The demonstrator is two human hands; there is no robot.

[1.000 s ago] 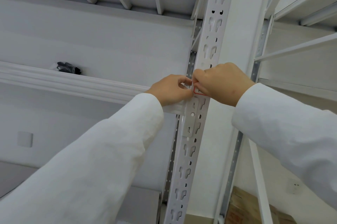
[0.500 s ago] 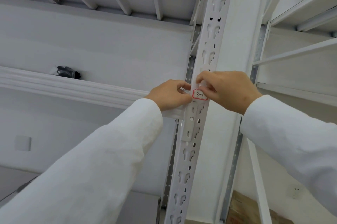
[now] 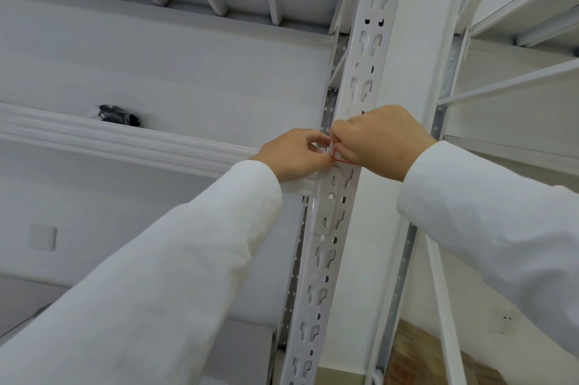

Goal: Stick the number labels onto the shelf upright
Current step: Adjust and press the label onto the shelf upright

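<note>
A white perforated shelf upright (image 3: 316,275) runs from the bottom centre to the top of the head view. A small white label with a red border (image 3: 339,157) lies against the upright where the shelf beam meets it. My right hand (image 3: 380,140) covers most of the label, its fingers pressed on it, so only the lower left corner shows. My left hand (image 3: 293,154) pinches the label's left edge from the beam side. Both hands touch at the label.
A white shelf beam (image 3: 119,140) runs left from the upright, with a black bundle (image 3: 117,115) on the shelf behind it. A second upright (image 3: 404,259) and diagonal braces stand to the right. Cardboard boxes (image 3: 419,362) sit low right. A wall plate (image 3: 43,237) is at the left.
My right hand has slid back over the label, hiding the written number that showed half a second ago. The view has tilted slightly; my left hand stays at the label's left edge.
</note>
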